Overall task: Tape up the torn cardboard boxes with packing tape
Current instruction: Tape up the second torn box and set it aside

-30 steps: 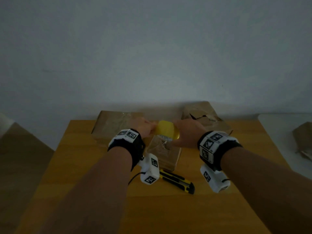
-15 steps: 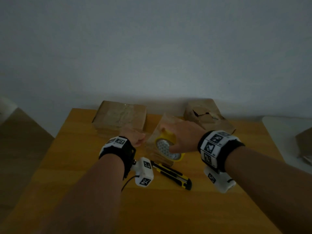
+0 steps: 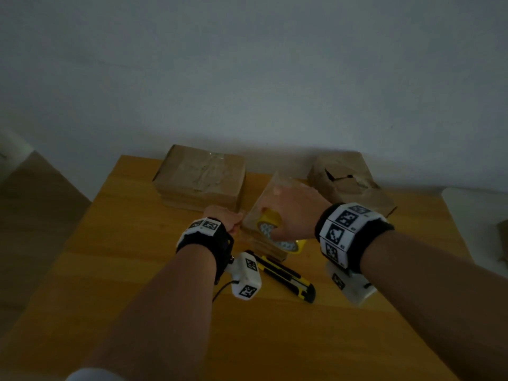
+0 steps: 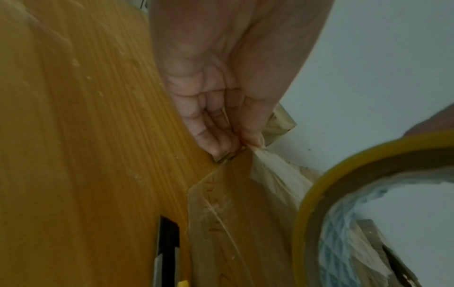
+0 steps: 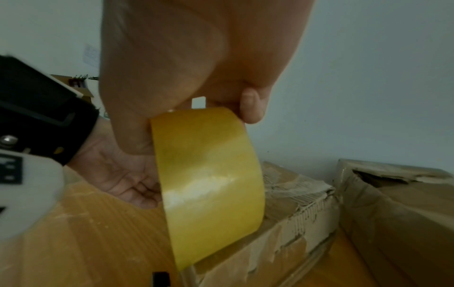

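Observation:
My right hand (image 3: 277, 215) grips the yellow packing tape roll (image 3: 275, 224) and holds it on edge against the small torn middle box (image 5: 294, 203). Thumb and fingers curl round the roll (image 5: 209, 174). My left hand (image 4: 236, 147) pinches the free tape end by the box's left edge (image 3: 247, 221). A clear strip of tape (image 4: 275, 174) runs from that pinch to the roll (image 4: 319, 194). A taped box (image 3: 200, 177) stands at the back left. A box with a ripped top (image 3: 346, 180) stands at the back right.
A yellow and black utility knife (image 3: 286, 276) lies on the wooden table (image 3: 137, 270) just in front of the middle box. A grey wall rises behind the boxes. A pale surface (image 3: 472, 210) adjoins the table on the right.
The right hand has brought the roll down from above the middle box onto its near part. The left hand has drawn back to the box's left edge with the tape end.

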Demonstrator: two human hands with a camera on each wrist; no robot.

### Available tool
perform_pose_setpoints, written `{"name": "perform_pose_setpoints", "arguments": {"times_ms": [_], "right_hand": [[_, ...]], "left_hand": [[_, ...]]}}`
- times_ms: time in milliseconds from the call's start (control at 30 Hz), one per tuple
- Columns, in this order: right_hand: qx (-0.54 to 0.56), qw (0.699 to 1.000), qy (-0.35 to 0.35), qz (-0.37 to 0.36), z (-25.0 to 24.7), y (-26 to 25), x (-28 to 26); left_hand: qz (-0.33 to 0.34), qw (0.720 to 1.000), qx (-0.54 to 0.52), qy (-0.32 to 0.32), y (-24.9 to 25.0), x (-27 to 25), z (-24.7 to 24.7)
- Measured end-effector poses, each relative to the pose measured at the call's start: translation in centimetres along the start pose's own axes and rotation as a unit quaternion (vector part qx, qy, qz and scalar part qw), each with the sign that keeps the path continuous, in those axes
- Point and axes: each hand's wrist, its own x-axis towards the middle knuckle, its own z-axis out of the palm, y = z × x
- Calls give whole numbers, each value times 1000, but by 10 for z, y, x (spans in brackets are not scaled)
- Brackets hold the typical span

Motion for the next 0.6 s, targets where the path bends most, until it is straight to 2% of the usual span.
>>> {"name": "perform_pose_setpoints", "arguments": {"times_ms": [100,200,300,367,400,433,500,600], "right_hand": [[0,1000,-9,6,0,2,5],[0,1000,-13,15,1,3,7],[-2,1000,-15,23,3,2,11],[2,1000,-16,23,4,1,13],[4,1000,-16,23,4,0,14],[3,1000,-20,23,4,0,15],[0,999,-29,26,3,0,16],[13,999,-18,27,3,1,14]], "left_hand": [[-39,999,-23,-17,4,-1,0],[-70,997,2,-26,5,-2,-4],[-24,999,33,32,-5,1,-4],[24,998,46,48,-5,2,-5],[17,998,39,49,3,-5,-4],[51,994,78,53,10,-10,-3],[82,986,144,32,18,-7,-1],[66,985,157,-27,19,-8,-2]]}}
